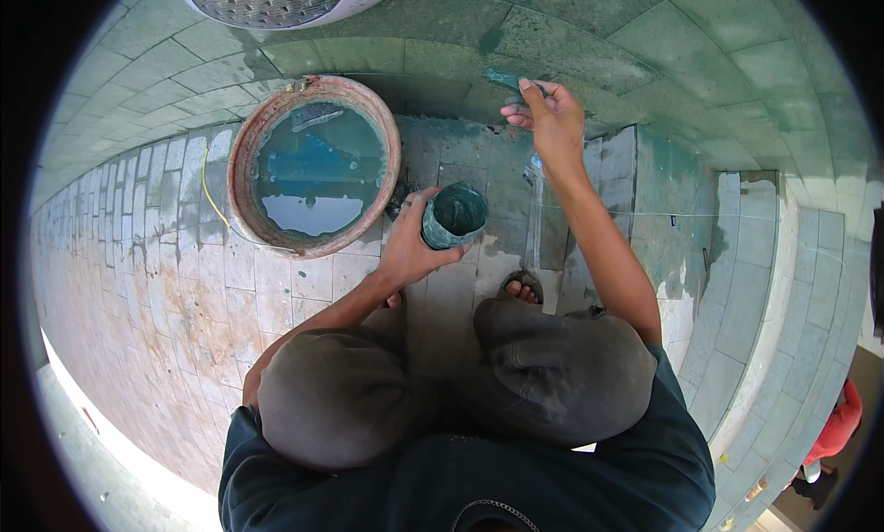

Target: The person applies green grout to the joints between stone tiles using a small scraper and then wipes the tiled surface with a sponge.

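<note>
Murky water (pixel 304 178) fills a bucket (pixel 239 178) near the floor's (pixel 276 279) far edge; left hand (pixel 410 245) clasps a green-smeared cup (pixel 436 228), right hand (pixel 555 122) pinches a tool (pixel 502 78).

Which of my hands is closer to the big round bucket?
Left. Your left hand is just to the right of the bucket, around the green cup; your right hand is farther off to the right, holding a small tool.
</note>
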Motion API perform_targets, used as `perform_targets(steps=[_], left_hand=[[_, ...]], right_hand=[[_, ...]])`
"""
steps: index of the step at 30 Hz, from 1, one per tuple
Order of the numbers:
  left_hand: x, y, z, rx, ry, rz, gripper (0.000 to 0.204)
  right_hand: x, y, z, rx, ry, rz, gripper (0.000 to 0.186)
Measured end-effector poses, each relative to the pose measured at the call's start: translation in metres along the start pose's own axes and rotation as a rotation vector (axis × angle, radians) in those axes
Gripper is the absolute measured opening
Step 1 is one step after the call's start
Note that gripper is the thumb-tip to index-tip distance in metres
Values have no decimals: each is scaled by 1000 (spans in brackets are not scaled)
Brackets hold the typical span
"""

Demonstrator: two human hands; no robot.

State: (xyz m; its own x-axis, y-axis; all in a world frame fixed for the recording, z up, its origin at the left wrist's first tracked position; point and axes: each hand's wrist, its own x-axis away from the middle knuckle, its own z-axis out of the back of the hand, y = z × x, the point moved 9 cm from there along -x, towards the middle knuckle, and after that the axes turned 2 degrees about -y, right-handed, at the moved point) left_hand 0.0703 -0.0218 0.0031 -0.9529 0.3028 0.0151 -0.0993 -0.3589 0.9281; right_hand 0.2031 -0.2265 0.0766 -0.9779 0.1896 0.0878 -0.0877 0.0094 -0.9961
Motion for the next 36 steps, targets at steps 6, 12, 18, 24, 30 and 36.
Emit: perform_targets(steps=[6,12,18,24,30,36], left_hand=[[-1,-1,-3,17,-52,23,87],[-10,12,5,0,-74,-81,82],[-29,38,16,71,-144,-47,85],[-43,87,8,-90,-288,-140,83],[-52,114,-8,-215,-339,-217,82],[-53,109,-38,-258,-416,-231,81]], right_hand=[[3,-4,-8,-4,-74,-9,31],[31,-45,-28,247,-438,96,29],[80,-93,-20,764,-709,331,28],[106,-82,-4,918,-812,432,25],[112,-65,5,966,-730,458,25],[114,-41,22,854,-704,378,28]])
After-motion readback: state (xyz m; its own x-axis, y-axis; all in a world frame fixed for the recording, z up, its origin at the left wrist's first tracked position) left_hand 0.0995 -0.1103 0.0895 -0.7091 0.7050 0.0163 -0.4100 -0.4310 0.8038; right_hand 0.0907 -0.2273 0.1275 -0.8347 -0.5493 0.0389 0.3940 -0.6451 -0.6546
